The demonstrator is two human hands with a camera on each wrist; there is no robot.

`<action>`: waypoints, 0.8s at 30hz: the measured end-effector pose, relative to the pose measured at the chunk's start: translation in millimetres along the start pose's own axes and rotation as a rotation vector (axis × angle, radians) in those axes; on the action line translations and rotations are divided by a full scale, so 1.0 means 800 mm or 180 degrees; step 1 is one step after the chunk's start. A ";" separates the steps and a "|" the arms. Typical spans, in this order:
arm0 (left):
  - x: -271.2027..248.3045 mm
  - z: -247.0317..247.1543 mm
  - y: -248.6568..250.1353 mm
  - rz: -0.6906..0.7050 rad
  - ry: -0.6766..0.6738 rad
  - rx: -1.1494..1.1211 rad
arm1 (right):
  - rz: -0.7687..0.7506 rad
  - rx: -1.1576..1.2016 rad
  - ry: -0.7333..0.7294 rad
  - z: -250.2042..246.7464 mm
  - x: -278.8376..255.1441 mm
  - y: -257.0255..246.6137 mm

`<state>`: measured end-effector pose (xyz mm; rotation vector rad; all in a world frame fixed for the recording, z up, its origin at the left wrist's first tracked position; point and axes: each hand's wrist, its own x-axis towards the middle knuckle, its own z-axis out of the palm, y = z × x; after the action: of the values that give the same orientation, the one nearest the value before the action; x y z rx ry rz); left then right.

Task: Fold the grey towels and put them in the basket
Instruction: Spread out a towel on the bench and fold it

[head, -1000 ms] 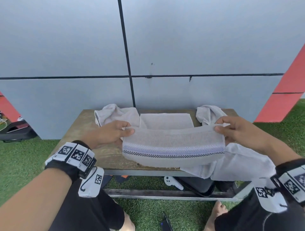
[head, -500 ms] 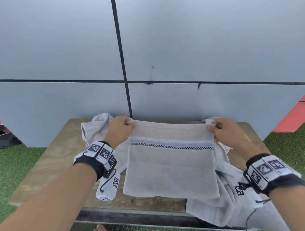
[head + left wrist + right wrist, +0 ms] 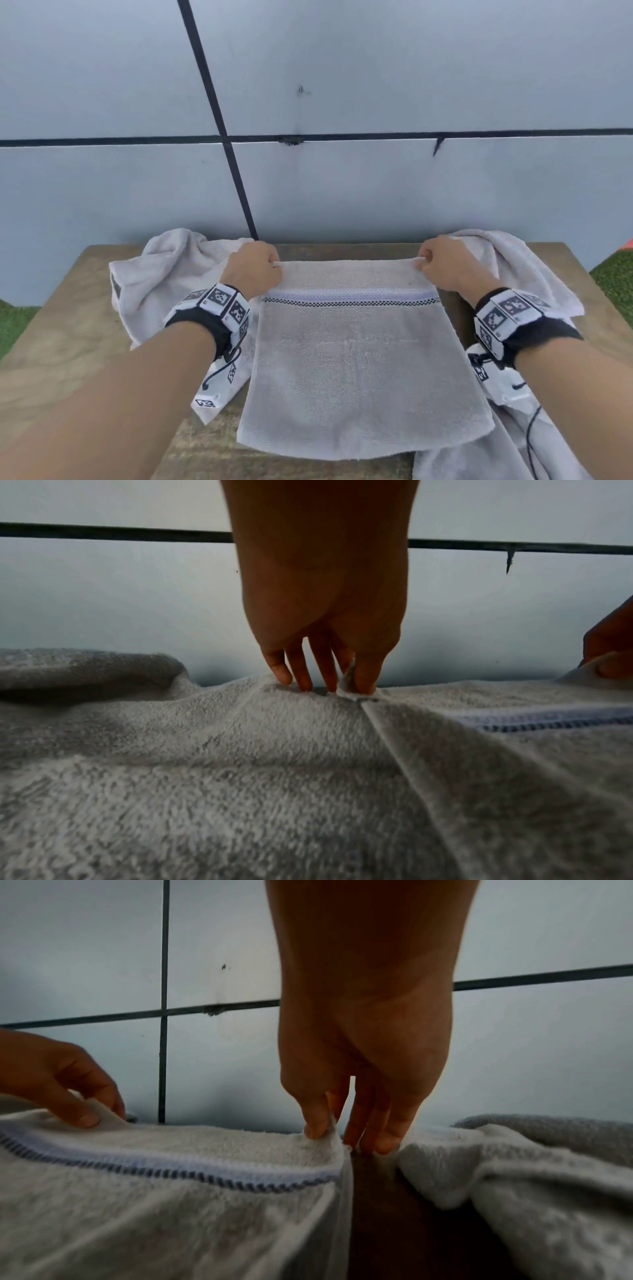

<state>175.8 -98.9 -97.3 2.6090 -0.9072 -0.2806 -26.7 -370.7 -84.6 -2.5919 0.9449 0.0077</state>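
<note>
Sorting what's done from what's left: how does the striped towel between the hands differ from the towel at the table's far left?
The striped towel lies flat and squared; the left towel is crumpled. The left hand and right hand pinch the striped towel's far corners; neither holds the left towel. Both are grey terry on the table.

Background as I see it from the head view: a pale grey panelled wall [image 3: 411,68] fills the upper field, divided by one horizontal black seam [image 3: 479,133] and one slanting vertical seam [image 3: 212,102] — they cross just left of centre, where the joint is chipped. A wooden bench [image 3: 68,335] with a worn, mottled top stands against the wall. Green artificial turf [image 3: 613,281] shows past both ends of the bench, and a sliver of red-orange panel [image 3: 628,244] at the far right. The light is even and diffuse — shadows are soft.
</note>
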 end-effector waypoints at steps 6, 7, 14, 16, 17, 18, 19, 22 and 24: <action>0.002 0.011 0.006 0.0269 -0.0047 0.0139 | -0.0326 0.0090 -0.0148 0.016 -0.003 -0.003; 0.001 0.009 0.009 0.0268 -0.0070 0.0074 | -0.0344 0.0148 -0.0134 0.015 -0.005 -0.004; -0.029 -0.012 0.023 0.0268 0.0070 -0.0624 | -0.0416 0.0686 0.0213 -0.008 -0.035 -0.013; -0.044 -0.026 0.023 0.0256 0.0151 -0.0739 | -0.0457 0.0880 0.0287 -0.019 -0.055 -0.014; -0.053 -0.034 0.023 0.0242 0.0189 -0.0786 | -0.0478 0.1007 0.0307 -0.024 -0.067 -0.014; -0.063 -0.042 0.023 0.0212 0.0226 -0.0818 | -0.0489 0.1135 0.0338 -0.029 -0.080 -0.014; -0.073 -0.051 0.023 0.0169 0.0254 -0.0858 | -0.0511 0.1255 0.0380 -0.034 -0.095 -0.015; -0.109 -0.077 0.020 0.0072 0.0296 -0.1089 | -0.0574 0.1586 0.0612 -0.045 -0.138 -0.016; -0.137 -0.096 0.020 0.0089 0.0317 -0.1208 | -0.0576 0.1757 0.0731 -0.053 -0.168 -0.017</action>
<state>105.0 -20.8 -13.1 2.2389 -0.7704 -0.2820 -127.4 -293.1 -22.4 -2.1727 0.6601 -0.5325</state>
